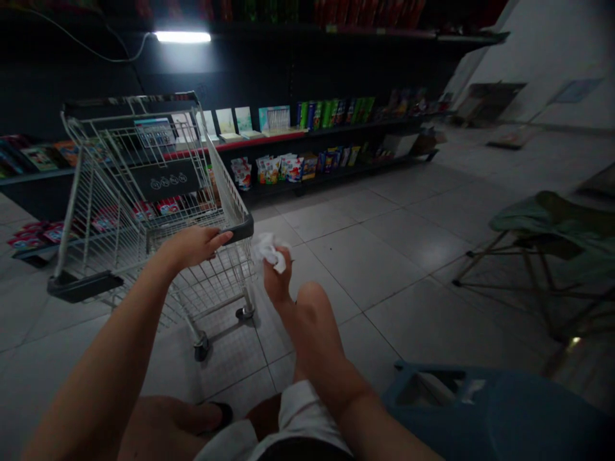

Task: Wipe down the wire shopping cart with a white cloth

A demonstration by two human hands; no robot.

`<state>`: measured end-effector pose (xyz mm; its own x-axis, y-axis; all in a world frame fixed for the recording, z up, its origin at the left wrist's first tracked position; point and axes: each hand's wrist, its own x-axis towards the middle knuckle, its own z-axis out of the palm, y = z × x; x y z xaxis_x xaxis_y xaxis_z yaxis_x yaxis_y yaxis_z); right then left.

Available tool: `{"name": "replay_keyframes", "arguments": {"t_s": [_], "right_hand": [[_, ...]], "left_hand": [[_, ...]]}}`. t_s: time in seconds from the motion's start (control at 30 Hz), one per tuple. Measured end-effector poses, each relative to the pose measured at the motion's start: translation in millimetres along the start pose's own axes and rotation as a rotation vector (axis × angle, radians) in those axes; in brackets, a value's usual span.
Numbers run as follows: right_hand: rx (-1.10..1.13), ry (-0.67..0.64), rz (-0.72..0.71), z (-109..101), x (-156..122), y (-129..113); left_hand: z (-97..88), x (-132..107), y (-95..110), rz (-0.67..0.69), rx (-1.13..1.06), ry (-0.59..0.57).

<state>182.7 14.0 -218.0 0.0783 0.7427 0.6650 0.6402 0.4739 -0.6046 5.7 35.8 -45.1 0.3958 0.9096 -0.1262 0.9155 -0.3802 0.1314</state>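
A metal shopping cart (243, 227) with a dark plastic edge stands in front of me on the left. My left hand (195, 246) grips its near rim, fingers curled over the bar by the dark corner piece. Just right of that corner, my right hand (279, 275) is closed around a crumpled white tissue (270, 250), slightly blurred. The tissue is close to the cart's side; whether they touch is hard to tell.
Behind the cart runs a dark shelf (336, 125) with books, cans and snack bags (281, 169). A lit tube lamp (183, 37) hangs above. On the right are a folding chair (533, 221) and a blue plastic stool (504, 403). Tiled floor (403, 256) lies between.
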Motion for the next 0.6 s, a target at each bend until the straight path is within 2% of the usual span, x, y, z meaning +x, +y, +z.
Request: {"name": "replay_keyframes", "arguments": {"t_s": [0.1,0.17,0.2,0.3,0.37,0.43,0.5,0.6], "right_hand": [[0.098,0.240,-0.023,1,50,-10],[0.142,0.341,-0.107,16,57,-17],[0.132,0.324,-0.159,26,51,-19],[0.023,0.010,-0.301,57,7,-16],[-0.002,-0.186,-0.356,64,-22,-9],[0.060,-0.270,-0.364,55,-35,-2],[0.186,-0.200,-0.324,31,-27,4],[0.361,0.194,-0.144,-8,11,7]], "left_hand": [[-0.1,-1,3,-0.021,-0.035,0.015],[0.1,-1,4,-0.023,-0.031,0.013],[0.3,0,4,-0.022,-0.020,0.011],[1.2,1,2,-0.043,0.032,0.027],[1.8,0,2,-0.069,0.066,0.042],[2.2,-2,3,-0.089,0.094,0.052],[2.2,-6,6,-0.098,0.113,0.060],[2.3,-11,13,-0.087,0.156,0.079]]}}
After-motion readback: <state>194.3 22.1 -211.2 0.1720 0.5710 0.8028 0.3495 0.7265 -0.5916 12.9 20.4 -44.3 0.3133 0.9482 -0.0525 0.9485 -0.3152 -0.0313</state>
